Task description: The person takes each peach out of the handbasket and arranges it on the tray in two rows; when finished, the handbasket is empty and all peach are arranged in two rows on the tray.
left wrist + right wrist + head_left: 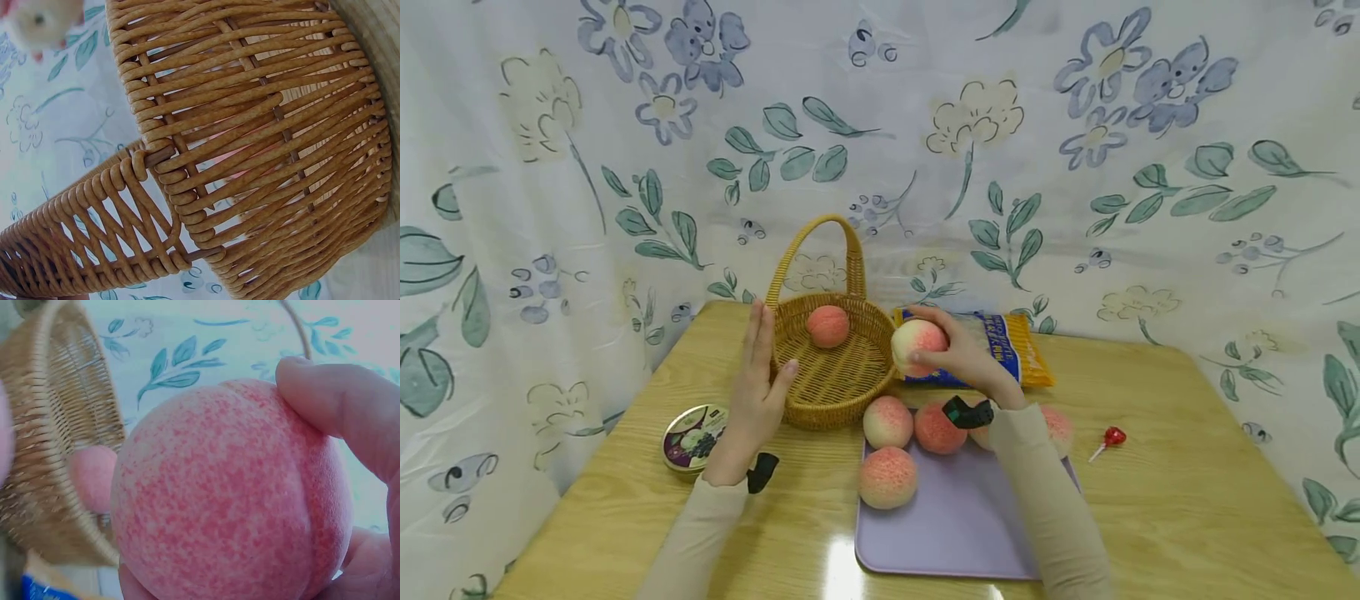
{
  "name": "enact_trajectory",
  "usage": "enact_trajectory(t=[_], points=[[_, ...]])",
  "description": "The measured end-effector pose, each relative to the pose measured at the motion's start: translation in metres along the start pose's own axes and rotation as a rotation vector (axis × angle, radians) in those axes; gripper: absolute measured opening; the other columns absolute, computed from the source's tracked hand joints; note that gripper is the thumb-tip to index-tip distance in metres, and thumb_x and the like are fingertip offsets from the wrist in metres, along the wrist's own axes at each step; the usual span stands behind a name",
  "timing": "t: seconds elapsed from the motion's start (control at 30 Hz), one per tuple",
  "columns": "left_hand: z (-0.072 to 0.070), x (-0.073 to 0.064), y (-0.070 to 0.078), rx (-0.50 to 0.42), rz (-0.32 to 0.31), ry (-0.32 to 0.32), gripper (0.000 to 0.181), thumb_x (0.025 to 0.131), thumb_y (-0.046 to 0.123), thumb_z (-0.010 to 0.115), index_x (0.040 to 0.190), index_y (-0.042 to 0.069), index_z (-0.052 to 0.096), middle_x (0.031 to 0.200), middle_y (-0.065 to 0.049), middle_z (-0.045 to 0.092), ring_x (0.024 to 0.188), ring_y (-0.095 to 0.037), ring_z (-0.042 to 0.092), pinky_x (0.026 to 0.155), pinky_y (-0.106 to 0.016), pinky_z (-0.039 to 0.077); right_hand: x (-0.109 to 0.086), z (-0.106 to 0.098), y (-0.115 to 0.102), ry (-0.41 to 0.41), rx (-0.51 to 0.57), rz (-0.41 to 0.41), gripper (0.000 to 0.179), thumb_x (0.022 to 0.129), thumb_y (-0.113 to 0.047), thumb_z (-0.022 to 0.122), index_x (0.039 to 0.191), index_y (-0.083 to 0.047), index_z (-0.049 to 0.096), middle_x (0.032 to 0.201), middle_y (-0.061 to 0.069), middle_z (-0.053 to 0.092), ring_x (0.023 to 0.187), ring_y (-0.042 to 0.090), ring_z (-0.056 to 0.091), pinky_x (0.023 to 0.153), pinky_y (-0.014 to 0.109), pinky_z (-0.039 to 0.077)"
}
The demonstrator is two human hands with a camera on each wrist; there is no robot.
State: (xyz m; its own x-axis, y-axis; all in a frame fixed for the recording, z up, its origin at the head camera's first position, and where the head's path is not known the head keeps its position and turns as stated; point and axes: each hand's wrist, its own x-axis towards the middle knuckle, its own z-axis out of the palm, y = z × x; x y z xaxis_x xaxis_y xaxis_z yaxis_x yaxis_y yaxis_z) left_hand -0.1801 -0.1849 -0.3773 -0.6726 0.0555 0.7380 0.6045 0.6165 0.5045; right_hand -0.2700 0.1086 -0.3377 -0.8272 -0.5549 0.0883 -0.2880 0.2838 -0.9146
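My right hand [968, 357] grips a pale and pink peach [913, 343] just right of the wicker basket [835, 414], level with its rim. In the right wrist view the held peach [219, 494] fills the middle, with the thumb across its top. Inside the basket lies one redder peach [828, 326]. My left hand [756, 396] is at the basket's left side, fingers straight and pointing up along the rim near the handle. The basket's woven side [250, 125] fills much of the left wrist view, where the left hand is hidden.
Several peaches, one of them red [940, 428], sit on a lilac tray [955, 533] at front. Behind it lies a blue and yellow bag [1026, 350]. A round tin [688, 433] is at left, a red lollipop [1114, 436] at right. A floral curtain [910, 167] hangs behind the table.
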Motion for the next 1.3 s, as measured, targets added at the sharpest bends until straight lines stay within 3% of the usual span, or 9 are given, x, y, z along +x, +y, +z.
enact_trajectory(t=[0.17, 0.4, 0.6, 0.7, 0.87, 1.03, 1.17, 1.3], points=[[0.000, 0.000, -0.001, -0.005, 0.017, 0.012, 0.074, 0.099, 0.007, 0.049, 0.158, 0.022, 0.007, 0.165, 0.004, 0.000, 0.152, -0.017, 0.003, 0.120, -0.050, 0.014, -0.047, -0.006, 0.014, 0.002, -0.010, -0.018, 0.064, 0.089, -0.017, 0.071, 0.146, -0.015, 0.042, 0.151, 0.009, 0.040, 0.119, 0.028, 0.053, 0.095, 0.040, 0.048], [0.002, 0.002, -0.001, -0.001, 0.054, 0.048, 0.068, 0.101, 0.015, 0.048, 0.158, 0.021, 0.010, 0.165, 0.002, 0.003, 0.152, -0.016, 0.005, 0.121, -0.034, 0.012, -0.097, -0.017, 0.019, -0.005, 0.037, 0.028, 0.059, 0.089, -0.014, 0.070, 0.143, -0.014, 0.046, 0.147, 0.011, 0.043, 0.110, 0.021, 0.054, 0.090, 0.034, 0.048], [0.001, 0.002, -0.002, -0.007, 0.053, 0.047, 0.067, 0.102, 0.018, 0.047, 0.158, 0.021, 0.010, 0.165, 0.003, 0.003, 0.152, -0.017, 0.005, 0.121, -0.034, 0.013, -0.126, -0.018, 0.021, -0.059, -0.142, 0.005, 0.061, 0.085, -0.019, 0.074, 0.141, -0.016, 0.049, 0.143, 0.017, 0.048, 0.108, 0.018, 0.057, 0.087, 0.027, 0.050], [0.002, 0.003, -0.002, 0.002, 0.053, 0.053, 0.067, 0.102, 0.017, 0.047, 0.158, 0.022, 0.010, 0.165, 0.000, 0.004, 0.152, -0.017, 0.007, 0.121, -0.034, 0.015, -0.133, -0.013, 0.023, -0.074, -0.249, -0.007, 0.065, 0.082, -0.025, 0.078, 0.140, -0.019, 0.049, 0.143, 0.014, 0.048, 0.112, 0.024, 0.056, 0.085, 0.030, 0.050], [0.003, 0.002, -0.002, 0.011, 0.059, 0.058, 0.066, 0.102, 0.021, 0.046, 0.158, 0.023, 0.011, 0.165, -0.008, 0.007, 0.152, -0.017, 0.008, 0.121, -0.032, 0.016, -0.134, 0.001, 0.031, -0.081, -0.320, -0.033, 0.074, 0.077, -0.022, 0.081, 0.142, -0.016, 0.046, 0.146, 0.011, 0.047, 0.123, 0.032, 0.053, 0.089, 0.033, 0.050], [0.003, 0.003, -0.003, 0.019, 0.067, 0.072, 0.064, 0.103, 0.027, 0.045, 0.158, 0.022, 0.012, 0.164, -0.012, 0.009, 0.152, -0.018, 0.009, 0.121, -0.030, 0.016, -0.128, 0.012, 0.042, -0.092, -0.236, -0.065, 0.079, 0.077, -0.008, 0.078, 0.146, -0.006, 0.039, 0.144, 0.016, 0.047, 0.125, 0.036, 0.052, 0.102, 0.044, 0.045], [0.004, 0.003, -0.002, 0.013, 0.061, 0.067, 0.064, 0.103, 0.026, 0.046, 0.158, 0.022, 0.012, 0.165, -0.003, 0.006, 0.152, -0.018, 0.009, 0.121, -0.030, 0.016, -0.126, 0.017, 0.045, -0.097, -0.158, -0.073, 0.082, 0.076, -0.002, 0.077, 0.146, -0.002, 0.036, 0.144, 0.020, 0.046, 0.122, 0.040, 0.054, 0.099, 0.056, 0.043], [0.003, 0.003, -0.001, 0.007, 0.055, 0.054, 0.066, 0.102, 0.022, 0.047, 0.158, 0.021, 0.011, 0.165, -0.003, 0.005, 0.152, -0.018, 0.008, 0.121, -0.031, 0.015, -0.123, 0.023, 0.046, -0.087, -0.115, -0.064, 0.081, 0.076, -0.001, 0.077, 0.147, -0.002, 0.036, 0.141, 0.021, 0.049, 0.123, 0.039, 0.054, 0.101, 0.049, 0.044]])
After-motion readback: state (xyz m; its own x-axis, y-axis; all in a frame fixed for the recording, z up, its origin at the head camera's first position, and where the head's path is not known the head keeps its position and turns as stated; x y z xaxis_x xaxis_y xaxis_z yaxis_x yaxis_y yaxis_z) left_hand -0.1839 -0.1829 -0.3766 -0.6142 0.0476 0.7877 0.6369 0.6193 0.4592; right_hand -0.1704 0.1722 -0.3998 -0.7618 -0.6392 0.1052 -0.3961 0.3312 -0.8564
